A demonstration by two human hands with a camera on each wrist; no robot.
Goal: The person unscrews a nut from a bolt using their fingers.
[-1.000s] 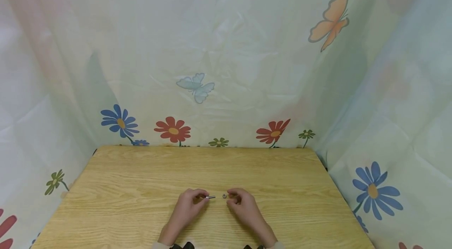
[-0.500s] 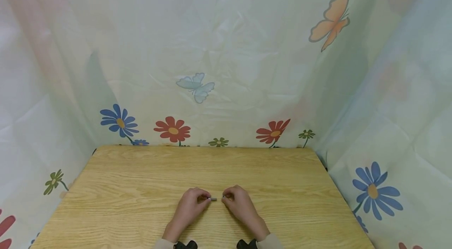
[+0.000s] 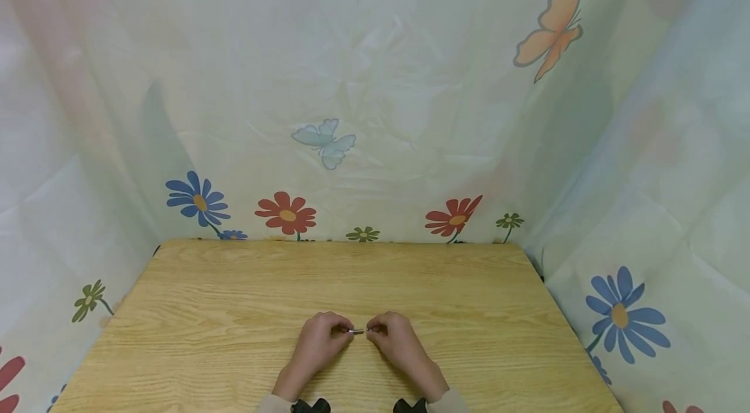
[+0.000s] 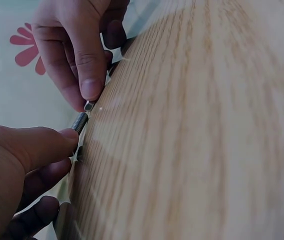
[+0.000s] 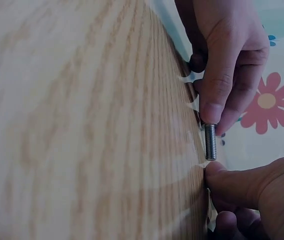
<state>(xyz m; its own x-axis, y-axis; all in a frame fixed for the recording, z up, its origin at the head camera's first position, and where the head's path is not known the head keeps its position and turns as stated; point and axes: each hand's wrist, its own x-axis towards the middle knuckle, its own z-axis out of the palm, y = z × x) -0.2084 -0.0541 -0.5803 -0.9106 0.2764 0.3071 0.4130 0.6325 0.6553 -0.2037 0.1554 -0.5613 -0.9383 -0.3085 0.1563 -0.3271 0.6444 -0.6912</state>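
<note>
My left hand [image 3: 319, 338] pinches a silver threaded bolt [image 5: 210, 142] between thumb and fingertips. Its bare threaded end points toward the other hand, while the head end is hidden in the grip. Between the thumb and forefinger of my right hand [image 3: 398, 338] is a small metal nut [image 4: 89, 105], mostly covered by the fingertips. In the left wrist view the bolt's tip lies very close to the nut; whether they touch I cannot tell. Both hands are just over the wooden table [image 3: 363, 276], near its middle.
A pale curtain [image 3: 375, 74] printed with flowers and butterflies hangs behind the table and along both sides. Dark straps or devices [image 3: 312, 406] sit at the wrists, beside light sleeves [image 3: 448, 402].
My right hand has taken hold of the nut, which showed uncovered beside its fingers a second ago. Both hands have drawn together, narrowing the gap between bolt and nut.
</note>
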